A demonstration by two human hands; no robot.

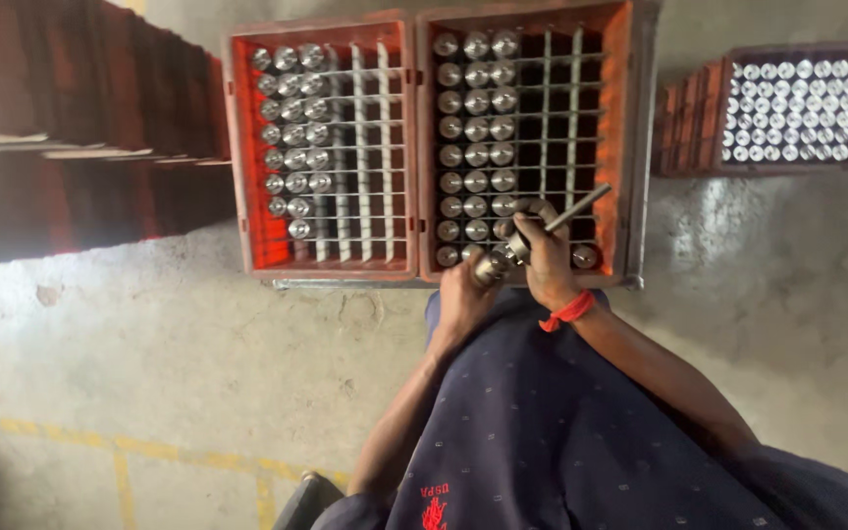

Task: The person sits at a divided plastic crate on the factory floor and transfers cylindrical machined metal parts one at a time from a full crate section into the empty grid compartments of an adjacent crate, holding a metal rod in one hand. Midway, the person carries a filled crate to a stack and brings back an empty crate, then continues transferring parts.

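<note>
My left hand grips a short shiny metal cylinder at the near edge of the right red crate. My right hand, with a red band at its wrist, holds a thin metal rod tool whose lower end meets the cylinder. Both hands touch above my dark blue lap. The right crate holds three columns of upright metal cylinders on its left side, behind a white wire grid. One more cylinder stands at its near right corner.
A second red crate sits left of the first, with several cylinders in its left columns. A third crate, filled with cylinders, lies at the far right. Stacked dark red crates rise at left. The concrete floor has a yellow painted line.
</note>
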